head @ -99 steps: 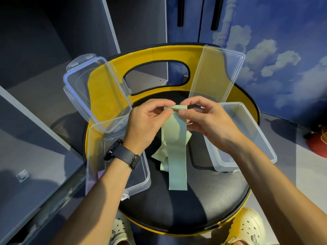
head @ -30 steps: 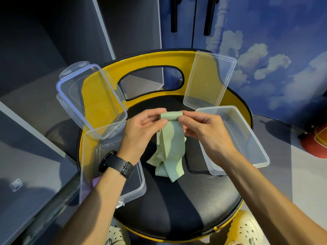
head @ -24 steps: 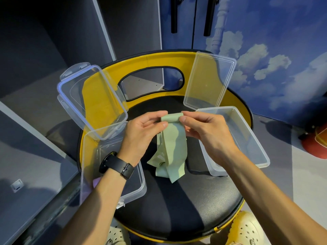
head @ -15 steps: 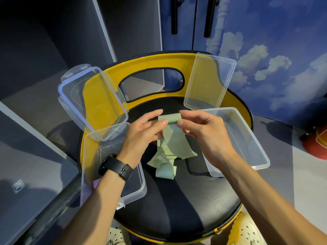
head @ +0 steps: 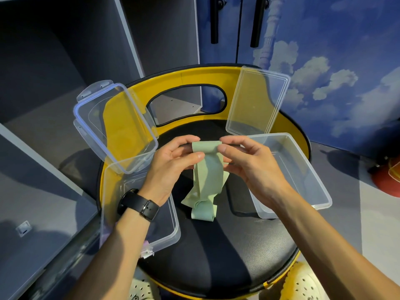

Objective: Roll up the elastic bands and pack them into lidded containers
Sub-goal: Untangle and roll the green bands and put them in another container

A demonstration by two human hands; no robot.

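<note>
A pale green elastic band (head: 207,176) hangs above a black stool seat, its top end wound into a small roll. My left hand (head: 171,167) pinches the roll's left end and my right hand (head: 246,163) pinches its right end. The band's loose tail lies crumpled on the seat. A clear container (head: 173,234) stands open at the left under my left wrist, with its clip lid (head: 112,124) leaning behind it. A second clear container (head: 307,169) is open at the right, and its flat lid (head: 257,100) is propped up behind.
The black seat (head: 216,256) has a yellow backrest (head: 186,79) with a cut-out handle. Grey cabinet panels stand at the left. A blue cloud-painted wall is at the back right. A red object (head: 387,180) sits on the floor at far right. My shoes show below the seat.
The hanging band has grown shorter as its top end rolled up between my fingers. The tail has gathered in folds on the seat. Both hands stayed in place.
</note>
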